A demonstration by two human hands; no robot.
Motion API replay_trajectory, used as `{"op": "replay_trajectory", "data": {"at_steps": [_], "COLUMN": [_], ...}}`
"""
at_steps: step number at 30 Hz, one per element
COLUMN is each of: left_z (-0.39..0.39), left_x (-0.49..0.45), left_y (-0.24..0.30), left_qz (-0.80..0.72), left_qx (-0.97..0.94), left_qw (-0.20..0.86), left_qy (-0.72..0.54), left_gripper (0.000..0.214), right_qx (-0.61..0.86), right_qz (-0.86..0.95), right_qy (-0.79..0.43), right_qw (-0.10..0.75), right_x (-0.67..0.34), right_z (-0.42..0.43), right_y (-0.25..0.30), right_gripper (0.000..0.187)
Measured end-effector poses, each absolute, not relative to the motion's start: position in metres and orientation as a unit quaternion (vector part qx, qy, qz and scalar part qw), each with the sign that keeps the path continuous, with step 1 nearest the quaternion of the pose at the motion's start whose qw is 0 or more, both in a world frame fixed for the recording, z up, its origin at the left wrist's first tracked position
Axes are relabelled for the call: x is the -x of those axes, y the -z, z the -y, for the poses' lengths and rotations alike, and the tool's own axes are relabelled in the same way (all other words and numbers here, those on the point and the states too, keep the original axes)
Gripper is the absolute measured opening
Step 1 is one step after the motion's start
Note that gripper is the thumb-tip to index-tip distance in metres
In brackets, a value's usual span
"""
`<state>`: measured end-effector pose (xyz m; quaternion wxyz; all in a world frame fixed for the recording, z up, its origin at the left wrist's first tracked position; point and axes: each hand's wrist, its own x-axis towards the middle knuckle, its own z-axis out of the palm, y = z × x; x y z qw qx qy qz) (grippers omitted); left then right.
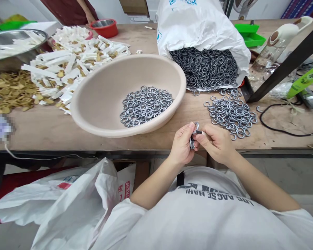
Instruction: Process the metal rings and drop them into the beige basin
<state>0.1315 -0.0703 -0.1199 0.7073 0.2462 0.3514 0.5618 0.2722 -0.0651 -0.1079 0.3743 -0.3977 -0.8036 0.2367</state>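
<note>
At the table's front edge, my left hand (181,145) is closed around a few grey metal rings (192,143), one of them standing up at the fingertips. My right hand (219,144) meets it from the right, its thumb and fingers pinching a small dark tool (199,132) against that ring. The tool's kind is mostly hidden by the fingers. Just beyond my right hand lies a loose pile of rings (232,116). To the left stands a wide beige basin (99,100) with many rings heaped in its bottom.
A white sack (198,27) lies open behind, spilling rings. White strips (65,66) and tan pieces (13,88) are piled left, beside a metal bowl (39,36). A dark metal post (284,66), bottle (273,45) and black cable (284,133) are right. Another person's hand (90,18) shows behind.
</note>
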Motion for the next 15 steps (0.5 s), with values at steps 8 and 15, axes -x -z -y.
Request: {"op": "replay_trajectory", "data": {"at_steps": [8, 15], "left_z": [0.084, 0.079], "left_x": [-0.128, -0.109], "left_y": [0.123, 0.130], "left_qz": [-0.303, -0.344], "left_qx": [-0.313, -0.264], "left_qw": [0.713, 0.720], "left_qy": [-0.549, -0.541], "left_gripper": [0.045, 0.033], "right_qx": [0.532, 0.595], "right_qz": [0.714, 0.773], "right_qy": [-0.278, -0.099], "right_qw": [0.359, 0.199], "right_x": [-0.292, -0.262], "right_z": [-0.012, -0.119], "right_y": [0.127, 0.119], "right_gripper": [0.052, 0.036]}}
